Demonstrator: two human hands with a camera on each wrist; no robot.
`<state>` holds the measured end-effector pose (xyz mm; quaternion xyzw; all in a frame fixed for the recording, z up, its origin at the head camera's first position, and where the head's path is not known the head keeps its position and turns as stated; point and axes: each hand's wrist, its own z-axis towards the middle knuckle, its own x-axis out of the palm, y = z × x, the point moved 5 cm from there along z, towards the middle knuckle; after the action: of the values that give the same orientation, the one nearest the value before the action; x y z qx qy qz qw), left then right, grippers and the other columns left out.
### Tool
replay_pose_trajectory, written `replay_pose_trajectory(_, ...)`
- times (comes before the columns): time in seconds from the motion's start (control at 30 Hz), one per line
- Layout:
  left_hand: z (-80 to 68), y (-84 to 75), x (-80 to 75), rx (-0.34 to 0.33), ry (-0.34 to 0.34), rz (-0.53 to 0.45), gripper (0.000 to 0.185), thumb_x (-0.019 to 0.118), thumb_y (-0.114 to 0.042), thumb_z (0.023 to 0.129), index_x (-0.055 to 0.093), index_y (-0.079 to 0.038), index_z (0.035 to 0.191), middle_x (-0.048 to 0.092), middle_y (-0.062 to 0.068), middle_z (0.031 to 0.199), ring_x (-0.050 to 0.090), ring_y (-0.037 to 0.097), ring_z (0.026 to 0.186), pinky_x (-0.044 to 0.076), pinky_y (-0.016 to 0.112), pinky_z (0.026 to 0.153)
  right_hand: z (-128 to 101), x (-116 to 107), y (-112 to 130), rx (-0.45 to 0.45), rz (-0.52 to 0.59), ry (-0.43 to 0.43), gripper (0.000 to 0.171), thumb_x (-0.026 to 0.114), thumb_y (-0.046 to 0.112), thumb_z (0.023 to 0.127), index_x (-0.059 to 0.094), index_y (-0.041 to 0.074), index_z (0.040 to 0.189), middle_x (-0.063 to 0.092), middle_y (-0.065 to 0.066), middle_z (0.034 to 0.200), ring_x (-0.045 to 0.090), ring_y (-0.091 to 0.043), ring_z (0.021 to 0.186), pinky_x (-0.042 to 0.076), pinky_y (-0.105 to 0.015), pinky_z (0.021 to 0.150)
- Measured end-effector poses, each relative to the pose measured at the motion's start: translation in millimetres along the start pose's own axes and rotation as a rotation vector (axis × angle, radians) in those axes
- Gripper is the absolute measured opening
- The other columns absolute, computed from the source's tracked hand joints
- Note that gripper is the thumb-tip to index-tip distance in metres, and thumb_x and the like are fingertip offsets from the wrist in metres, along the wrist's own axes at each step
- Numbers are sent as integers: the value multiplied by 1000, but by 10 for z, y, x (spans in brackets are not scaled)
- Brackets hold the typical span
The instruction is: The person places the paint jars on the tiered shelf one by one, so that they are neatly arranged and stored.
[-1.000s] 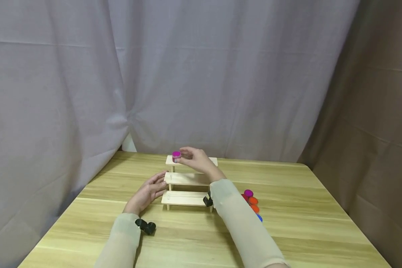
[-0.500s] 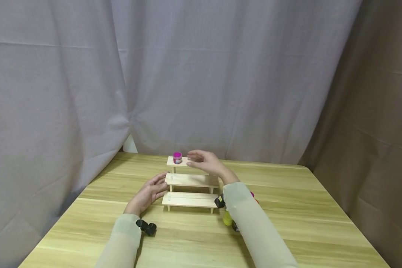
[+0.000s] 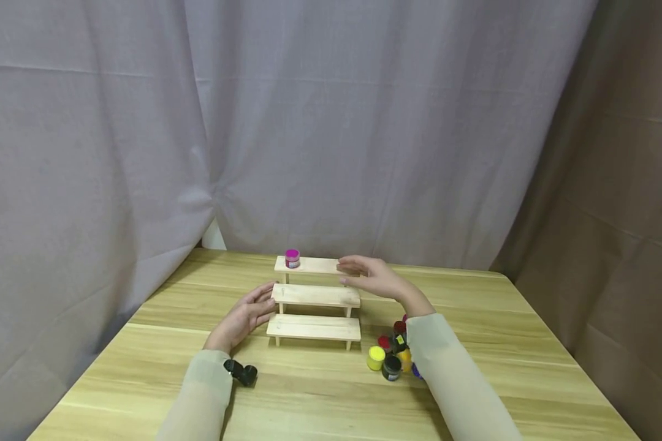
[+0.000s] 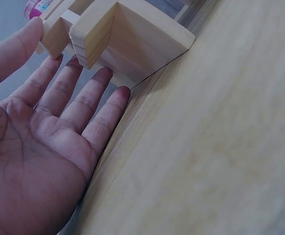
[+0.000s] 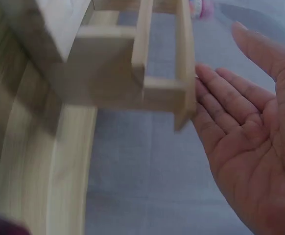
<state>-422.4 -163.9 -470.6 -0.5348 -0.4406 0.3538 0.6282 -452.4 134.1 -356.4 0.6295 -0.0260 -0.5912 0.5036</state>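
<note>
Wooden table (image 3: pixel 320 392) — fingers (image 4: pixel 91 98) flat, empty

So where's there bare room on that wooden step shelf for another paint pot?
Top step is bare between the magenta-lidded pot and the right hand. Middle step and bottom step are bare; the left hand borders their left end. Crowded: the pot cluster right of it.

The label on the pink-lidded jar (image 3: pixel 292 258) is too small to read.

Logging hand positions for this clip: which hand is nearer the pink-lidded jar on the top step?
Roughly level, the left marginally. The left hand rests by the lower steps, below the pink-lidded jar; the right hand hovers, open, at the top step's opposite end.
</note>
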Motion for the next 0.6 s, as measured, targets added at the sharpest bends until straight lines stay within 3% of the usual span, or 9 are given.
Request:
replay_pose_trajectory(0.13, 10, 16, 7, 2, 10, -9, 65, 56, -15, 95, 26, -18, 153, 29, 12, 157, 49, 20, 129, 31, 48, 118, -245, -116, -60, -2, -28, 2, 56, 63, 40, 92, 51, 13, 139, 58, 0, 138, 50, -25, 132, 37, -51, 114)
replay_pose_trajectory(0.33, 6, 3, 0, 0, 12, 0, 66, 55, -16, 96, 23, -17, 154, 27, 12, 158, 48, 20, 130, 32, 47, 118, -567, -259, -227, 66, 19, -16, 53, 61, 44, 92, 54, 17, 137, 59, -2, 137, 55, -24, 128, 46, -48, 107)
replay_pose_trajectory(0.6, -39, -23, -33, 3, 8, -3, 66, 56, -17, 95, 24, -18, 154, 27, 12, 158, 47, 23, 132, 32, 47, 118, -787, -424, -700, 197, 9, 33, 44, 61, 43, 93, 63, 15, 126, 66, -7, 126, 63, -23, 116, 52, -45, 100)
